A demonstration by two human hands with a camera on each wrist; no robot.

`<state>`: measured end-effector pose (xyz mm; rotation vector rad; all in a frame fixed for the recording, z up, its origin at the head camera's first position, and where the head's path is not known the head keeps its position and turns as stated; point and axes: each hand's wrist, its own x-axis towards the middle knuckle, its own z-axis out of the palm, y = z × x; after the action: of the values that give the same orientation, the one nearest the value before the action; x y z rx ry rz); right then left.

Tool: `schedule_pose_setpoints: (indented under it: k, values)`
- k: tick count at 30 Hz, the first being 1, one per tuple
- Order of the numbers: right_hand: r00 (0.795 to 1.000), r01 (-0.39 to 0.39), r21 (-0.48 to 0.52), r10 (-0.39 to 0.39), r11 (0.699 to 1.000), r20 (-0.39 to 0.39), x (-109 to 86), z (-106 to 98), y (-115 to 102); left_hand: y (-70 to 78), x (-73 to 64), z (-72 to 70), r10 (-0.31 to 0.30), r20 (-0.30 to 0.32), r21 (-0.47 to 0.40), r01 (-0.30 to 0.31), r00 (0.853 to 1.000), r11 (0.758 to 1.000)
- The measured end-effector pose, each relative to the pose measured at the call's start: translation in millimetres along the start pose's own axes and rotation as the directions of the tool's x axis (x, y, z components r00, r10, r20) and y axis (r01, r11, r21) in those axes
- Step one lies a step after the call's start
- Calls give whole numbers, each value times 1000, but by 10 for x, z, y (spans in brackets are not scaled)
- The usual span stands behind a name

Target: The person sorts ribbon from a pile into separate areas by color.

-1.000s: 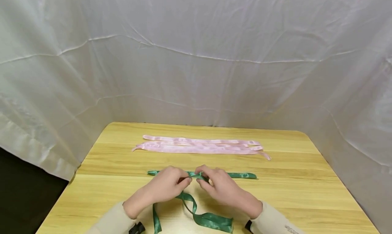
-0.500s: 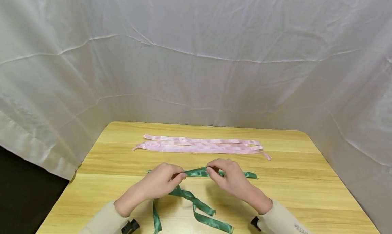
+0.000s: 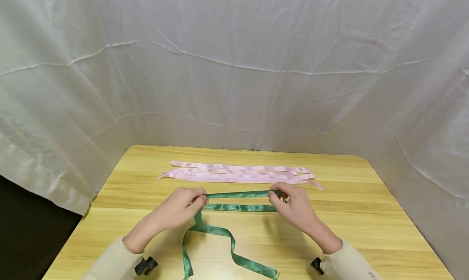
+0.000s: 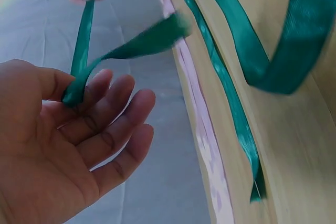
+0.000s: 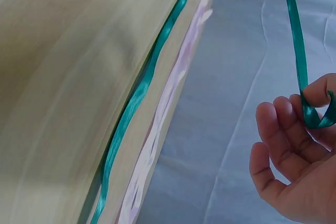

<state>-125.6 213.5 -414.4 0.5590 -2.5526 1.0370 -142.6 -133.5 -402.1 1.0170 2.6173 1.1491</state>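
A green satin ribbon (image 3: 238,194) stretches nearly straight between the two hands, raised above the table. My left hand (image 3: 183,206) pinches one part between thumb and forefinger, and a short tail sticks out past the fingers in the left wrist view. My right hand (image 3: 294,204) pinches the other part, with a short end curling by the thumb in the right wrist view. Beneath it a second green ribbon (image 3: 238,208) lies flat across the table. Nearer the body, another length of green ribbon (image 3: 253,265) lies in a loose curve, its upper part close to the left hand.
Several pink ribbons (image 3: 242,177) lie side by side toward the back of the wooden table (image 3: 366,223). Pale cloth (image 3: 234,88) hangs behind the table and along both sides. A dark area (image 3: 33,219) shows beyond the left edge.
Both hands have moved apart and slightly away from the body, drawing the held ribbon out between them. It has risen off the ribbon lying below; a loose end that lay near the front has left there.
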Motion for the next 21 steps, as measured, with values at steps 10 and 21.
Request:
schedule_pose_setpoints:
  k: [10, 21]
  values:
    - [995, -94, -26, 93, 995, -29, -61, -159, 112, -192, -65, -100, -71, -28, -19, 70, 997, 997]
    - [984, -176, -80, 178, 981, 16, -198, -248, 307, -332, -146, -149, -140, 37, -42, 141, 989, 989]
